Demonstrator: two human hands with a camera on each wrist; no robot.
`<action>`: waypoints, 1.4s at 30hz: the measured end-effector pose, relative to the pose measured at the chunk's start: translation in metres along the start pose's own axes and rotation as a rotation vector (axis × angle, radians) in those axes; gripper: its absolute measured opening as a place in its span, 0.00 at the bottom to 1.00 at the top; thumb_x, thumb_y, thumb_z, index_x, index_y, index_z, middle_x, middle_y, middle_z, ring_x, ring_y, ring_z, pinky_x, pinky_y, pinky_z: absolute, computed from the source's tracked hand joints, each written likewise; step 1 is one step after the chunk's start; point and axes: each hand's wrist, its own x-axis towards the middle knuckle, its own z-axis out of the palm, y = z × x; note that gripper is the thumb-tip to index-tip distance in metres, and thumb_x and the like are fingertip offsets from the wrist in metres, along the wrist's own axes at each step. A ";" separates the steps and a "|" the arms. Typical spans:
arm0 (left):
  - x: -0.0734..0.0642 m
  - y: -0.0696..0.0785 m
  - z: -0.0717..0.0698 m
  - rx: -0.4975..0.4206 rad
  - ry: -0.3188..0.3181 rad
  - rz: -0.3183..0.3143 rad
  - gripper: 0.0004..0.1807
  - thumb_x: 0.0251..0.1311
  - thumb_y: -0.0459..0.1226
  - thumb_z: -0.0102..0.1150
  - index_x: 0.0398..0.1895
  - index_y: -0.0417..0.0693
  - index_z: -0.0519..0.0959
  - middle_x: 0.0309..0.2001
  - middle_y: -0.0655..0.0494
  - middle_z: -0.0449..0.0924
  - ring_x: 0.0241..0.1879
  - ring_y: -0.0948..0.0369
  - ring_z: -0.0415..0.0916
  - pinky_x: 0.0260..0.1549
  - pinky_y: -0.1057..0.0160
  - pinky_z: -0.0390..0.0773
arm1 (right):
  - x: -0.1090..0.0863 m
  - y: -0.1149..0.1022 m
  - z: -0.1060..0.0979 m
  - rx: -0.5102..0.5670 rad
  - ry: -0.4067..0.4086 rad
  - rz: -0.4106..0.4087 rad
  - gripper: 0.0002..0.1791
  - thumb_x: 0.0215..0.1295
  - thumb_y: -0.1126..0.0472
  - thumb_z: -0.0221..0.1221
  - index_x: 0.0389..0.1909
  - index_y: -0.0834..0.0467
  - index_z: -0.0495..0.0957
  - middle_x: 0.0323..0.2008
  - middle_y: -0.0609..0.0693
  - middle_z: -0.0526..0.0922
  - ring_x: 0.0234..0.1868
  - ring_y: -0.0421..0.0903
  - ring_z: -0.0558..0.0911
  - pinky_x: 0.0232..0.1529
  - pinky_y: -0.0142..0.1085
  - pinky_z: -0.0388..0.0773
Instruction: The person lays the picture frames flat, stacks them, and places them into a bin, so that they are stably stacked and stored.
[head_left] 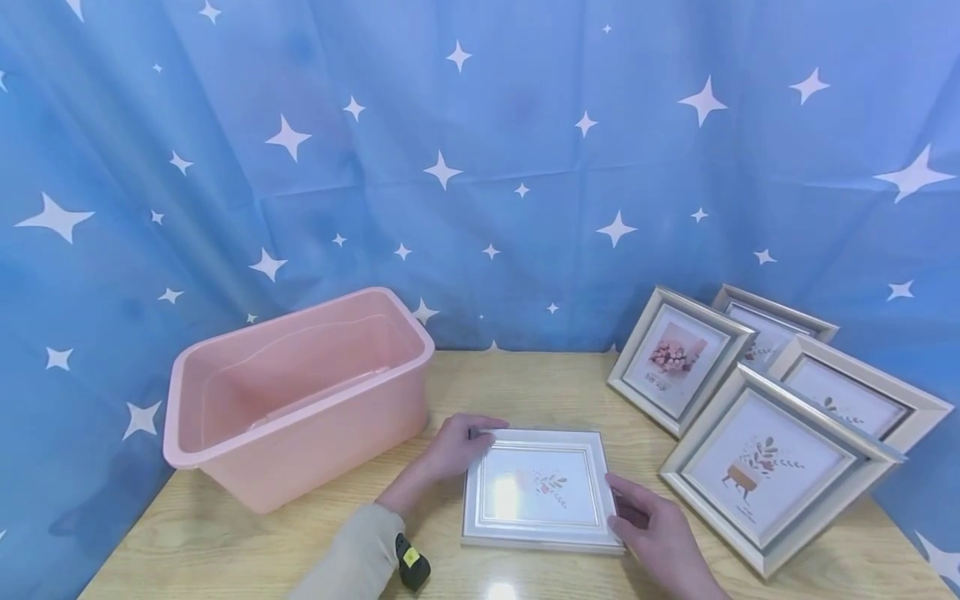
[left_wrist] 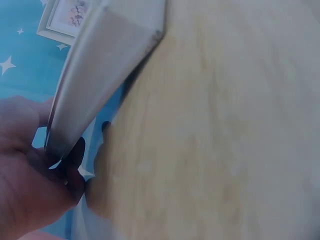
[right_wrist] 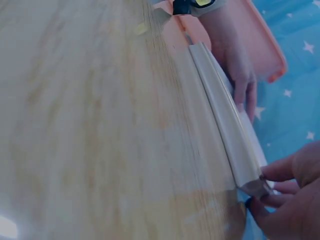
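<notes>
A silver-white picture frame [head_left: 534, 492] with a small plant print lies nearly flat above the front middle of the table, face up. My left hand [head_left: 459, 446] grips its far left corner, and the left wrist view shows thumb and fingers around the frame's edge [left_wrist: 90, 85]. On the opposite side my right hand [head_left: 654, 527] pinches the right edge. In the right wrist view the right fingers [right_wrist: 280, 170] hold the corner of the frame [right_wrist: 225, 120]. Whether its underside touches the wood everywhere cannot be told.
An empty-looking pink bin [head_left: 300, 433] stands at the left. Several other frames lean together at the right, among them a flower-photo frame [head_left: 675, 358] and a front frame with a potted-plant print [head_left: 765, 475]. A blue star-patterned curtain [head_left: 510, 208] hangs behind the wooden table [head_left: 510, 383].
</notes>
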 end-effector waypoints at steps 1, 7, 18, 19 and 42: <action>0.001 0.000 0.000 0.004 -0.002 0.003 0.17 0.71 0.28 0.55 0.57 0.45 0.85 0.58 0.46 0.83 0.64 0.46 0.74 0.65 0.44 0.70 | 0.000 0.000 0.000 -0.008 0.002 -0.005 0.28 0.61 0.76 0.64 0.64 0.72 0.74 0.53 0.65 0.84 0.52 0.58 0.85 0.48 0.35 0.83; 0.004 -0.002 0.000 0.025 -0.017 -0.005 0.16 0.71 0.28 0.55 0.57 0.45 0.85 0.59 0.46 0.83 0.65 0.46 0.73 0.65 0.44 0.69 | 0.001 0.000 0.001 -0.076 0.006 -0.011 0.28 0.61 0.74 0.65 0.64 0.70 0.75 0.51 0.61 0.85 0.52 0.55 0.85 0.49 0.35 0.82; 0.007 -0.001 0.003 0.041 0.010 -0.087 0.17 0.72 0.30 0.56 0.58 0.50 0.85 0.60 0.49 0.82 0.67 0.46 0.71 0.67 0.41 0.66 | 0.004 -0.001 0.003 -0.134 -0.014 -0.026 0.29 0.64 0.72 0.63 0.67 0.71 0.71 0.57 0.64 0.82 0.58 0.59 0.81 0.56 0.46 0.80; 0.007 -0.001 0.003 0.041 0.013 -0.089 0.17 0.72 0.30 0.56 0.58 0.50 0.85 0.60 0.49 0.82 0.67 0.46 0.71 0.67 0.42 0.67 | 0.004 -0.001 0.003 -0.133 -0.016 -0.025 0.29 0.64 0.72 0.63 0.67 0.71 0.71 0.57 0.64 0.82 0.58 0.59 0.81 0.56 0.46 0.80; 0.006 -0.009 -0.002 0.058 0.025 -0.088 0.16 0.69 0.29 0.58 0.54 0.50 0.87 0.57 0.49 0.84 0.61 0.49 0.77 0.61 0.45 0.74 | 0.005 0.002 0.003 -0.076 -0.060 -0.013 0.29 0.68 0.71 0.61 0.70 0.68 0.70 0.60 0.62 0.81 0.60 0.58 0.80 0.56 0.43 0.80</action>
